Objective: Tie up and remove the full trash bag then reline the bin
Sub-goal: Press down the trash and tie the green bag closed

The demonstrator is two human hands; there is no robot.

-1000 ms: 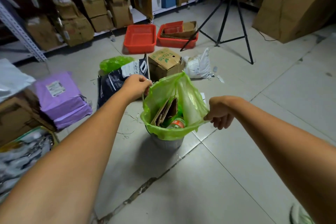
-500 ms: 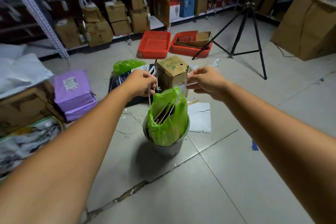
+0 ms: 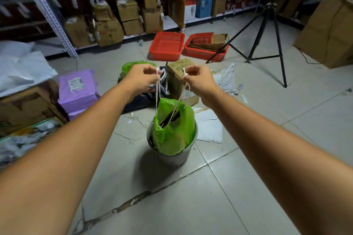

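Left hand (image 3: 142,77) and right hand (image 3: 197,79) each pinch a white drawstring (image 3: 157,89). Green trash bag (image 3: 172,129) judged thin, soft, light; lift by strings from steel bin (image 3: 172,155).

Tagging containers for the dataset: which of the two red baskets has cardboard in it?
The right red basket: flattened cardboard boxes lie inside it. The left red basket shows only its bare mesh floor.
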